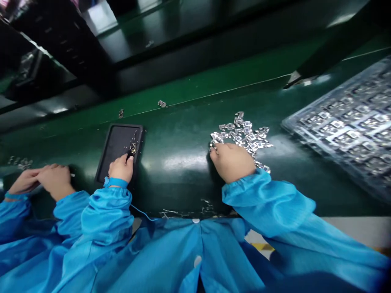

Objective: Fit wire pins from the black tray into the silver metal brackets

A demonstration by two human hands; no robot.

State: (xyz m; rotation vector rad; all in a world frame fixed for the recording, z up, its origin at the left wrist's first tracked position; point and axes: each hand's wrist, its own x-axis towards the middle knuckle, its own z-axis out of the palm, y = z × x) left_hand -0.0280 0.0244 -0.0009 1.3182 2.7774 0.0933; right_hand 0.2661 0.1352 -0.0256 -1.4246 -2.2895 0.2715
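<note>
"Inspector's note, left hand (121, 169): state of grip?"

"Fingers curled and drawn together, tips down at a small cluster of dark, gold-flecked parts (132, 149) on a black tray (114, 151). Whether they pinch any part, I cannot tell."

"Right hand (232, 162)?"

"Loosely closed, lying on the green bench surface (183, 130). Its fingertips (213, 148) touch the lower edge of a loose heap of small silver metal frames (242, 136). Whether it grips any, I cannot tell."

"Other items?"

"A clear plastic tray (345, 130) holding rows of similar frames lies to the right of the heap, near it. Two stray pieces (161, 103) sit farther across the bench. A blue strap (115, 182) circles the left wrist. A co-worker's hands (45, 181), in blue sleeves, lie together left of the black tray."
</note>
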